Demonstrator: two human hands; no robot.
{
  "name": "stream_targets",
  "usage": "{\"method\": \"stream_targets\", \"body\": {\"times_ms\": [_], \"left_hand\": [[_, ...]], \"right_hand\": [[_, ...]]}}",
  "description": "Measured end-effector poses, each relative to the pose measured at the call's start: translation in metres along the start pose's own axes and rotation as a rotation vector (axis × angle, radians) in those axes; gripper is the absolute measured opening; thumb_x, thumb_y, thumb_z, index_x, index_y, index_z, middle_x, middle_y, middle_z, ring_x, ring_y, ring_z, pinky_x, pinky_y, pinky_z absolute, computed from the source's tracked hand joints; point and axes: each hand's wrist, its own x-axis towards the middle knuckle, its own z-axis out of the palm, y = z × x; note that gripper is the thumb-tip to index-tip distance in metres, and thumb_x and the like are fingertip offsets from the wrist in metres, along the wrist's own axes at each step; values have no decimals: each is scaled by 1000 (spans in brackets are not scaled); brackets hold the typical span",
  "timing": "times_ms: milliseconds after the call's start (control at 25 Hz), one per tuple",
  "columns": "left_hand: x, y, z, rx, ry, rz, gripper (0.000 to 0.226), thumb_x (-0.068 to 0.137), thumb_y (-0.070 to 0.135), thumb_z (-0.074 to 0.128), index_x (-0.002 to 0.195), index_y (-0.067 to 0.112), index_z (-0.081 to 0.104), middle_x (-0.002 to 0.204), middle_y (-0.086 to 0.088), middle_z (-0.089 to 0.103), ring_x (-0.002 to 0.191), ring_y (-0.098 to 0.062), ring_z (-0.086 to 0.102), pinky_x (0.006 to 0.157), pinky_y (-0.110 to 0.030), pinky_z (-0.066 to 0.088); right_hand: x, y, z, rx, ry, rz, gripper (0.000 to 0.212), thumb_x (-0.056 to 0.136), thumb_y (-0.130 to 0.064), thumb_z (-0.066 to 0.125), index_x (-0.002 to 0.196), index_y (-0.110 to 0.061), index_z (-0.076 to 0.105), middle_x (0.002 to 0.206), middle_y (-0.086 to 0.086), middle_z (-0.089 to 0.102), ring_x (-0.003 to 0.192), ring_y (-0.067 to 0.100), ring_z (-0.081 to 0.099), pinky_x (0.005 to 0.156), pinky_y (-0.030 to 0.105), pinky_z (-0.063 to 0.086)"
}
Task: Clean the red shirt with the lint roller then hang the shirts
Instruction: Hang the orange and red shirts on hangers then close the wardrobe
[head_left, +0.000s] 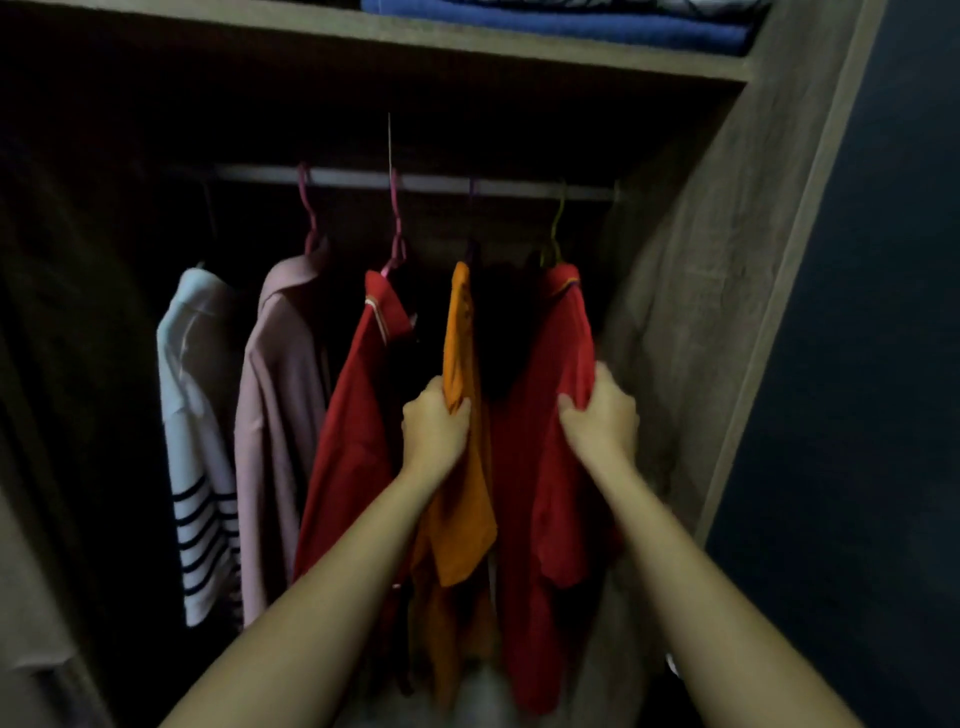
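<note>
Head view: straight into an open wardrobe (691, 312), dim inside, with grainy grey-brown wood-look panels and a dark blue wall (857, 364) off to the right. Up top, a flat shelf (467, 47) carrying folded blue fabric (571, 23), soft and thick-looking. Below that, a thin pale metal rail (363, 177) running side to side.

Hanging off the rail, left to right: a white top with dark stripes (197, 415) low on the sleeve, a dusty pink shirt (280, 415) on a pink hanger (309, 208), a red shirt with a trimmed collar (353, 441), an orange shirt (462, 509), then the rightmost red shirt (550, 467) under a thin yellow-green hanger (556, 223), close to the wardrobe's right wall. All limp, matte cloth, draped in long folds. Something dark between the orange and the rightmost red, probably another garment, too murky to call.

Grip-wise: left hand (435, 431) wrapped round a bunched fold of the orange shirt, fingers curled tight; right hand (602, 415) clutching the outer edge of the rightmost red shirt around sleeve height, cloth scrunched in the fist. Both forearms bare, reaching up and in.
</note>
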Motion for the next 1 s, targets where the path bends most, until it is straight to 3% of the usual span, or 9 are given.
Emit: {"method": "stream_targets", "body": {"times_ms": [200, 360, 440, 560, 640, 680, 760, 880, 1000], "left_hand": [[-50, -57, 29, 198, -98, 62, 23, 92, 21, 54, 107, 4, 62, 96, -16, 69, 88, -31, 66, 79, -35, 53], [-64, -66, 26, 210, -45, 113, 19, 92, 22, 54, 97, 5, 62, 86, -16, 69, 81, -32, 67, 72, -37, 53], [-71, -62, 16, 253, -35, 174, 29, 92, 34, 53, 103, 9, 59, 93, -11, 68, 88, -28, 66, 77, -37, 53], [-75, -53, -10, 118, 330, 330, 34, 88, 33, 57, 114, 11, 54, 113, -10, 57, 107, -25, 54, 92, -33, 41], [-57, -59, -33, 151, 554, 192, 53, 81, 28, 65, 127, 9, 45, 131, -16, 45, 120, -32, 41, 100, -41, 34], [-46, -67, -42, 188, 526, 39, 64, 80, 29, 68, 133, 8, 39, 135, -19, 42, 122, -36, 39, 100, -47, 34], [-33, -83, -49, 259, 269, -125, 64, 81, 31, 67, 131, 4, 39, 125, -23, 53, 114, -41, 50, 92, -47, 43], [-48, -96, -41, 291, -2, 178, 27, 85, 21, 64, 101, -1, 60, 93, -22, 69, 87, -36, 66, 72, -34, 42], [-61, -99, -54, 141, 126, 219, 25, 85, 19, 65, 106, 4, 64, 94, -13, 71, 87, -27, 68, 71, -22, 42]], "right_hand": [[-57, 60, 34, -150, -128, -31, 30, 88, -29, 56, 117, -19, 59, 106, 14, 70, 99, 34, 64, 84, 38, 49], [-56, 78, 20, 1, 36, 15, 25, 88, -15, 56, 112, -11, 62, 101, 15, 71, 90, 30, 67, 84, 34, 50], [-59, 81, 19, -7, 43, -45, 36, 87, -15, 57, 123, -11, 53, 113, 14, 65, 100, 28, 62, 90, 35, 49], [-78, 67, 22, 38, 115, -275, 63, 85, -17, 62, 140, -8, 32, 141, 14, 41, 128, 26, 40, 104, 31, 31], [-88, 48, 23, 79, 111, -454, 66, 86, -22, 63, 142, -7, 30, 147, 14, 34, 134, 24, 32, 107, 30, 25], [-89, 37, 25, 98, 62, -488, 68, 86, -27, 63, 142, -8, 30, 149, 13, 32, 136, 23, 30, 107, 29, 24], [-89, 18, 35, 155, -87, -432, 79, 84, -40, 63, 145, -10, 24, 153, 11, 24, 141, 22, 22, 110, 27, 19], [-80, -2, 51, 235, -190, -295, 87, 81, -43, 65, 147, -13, 16, 150, 12, 33, 136, 24, 34, 109, 33, 29], [-75, -6, 57, 221, -113, -273, 48, 88, -23, 60, 131, -9, 44, 114, 15, 65, 103, 31, 63, 87, 30, 46]]}}
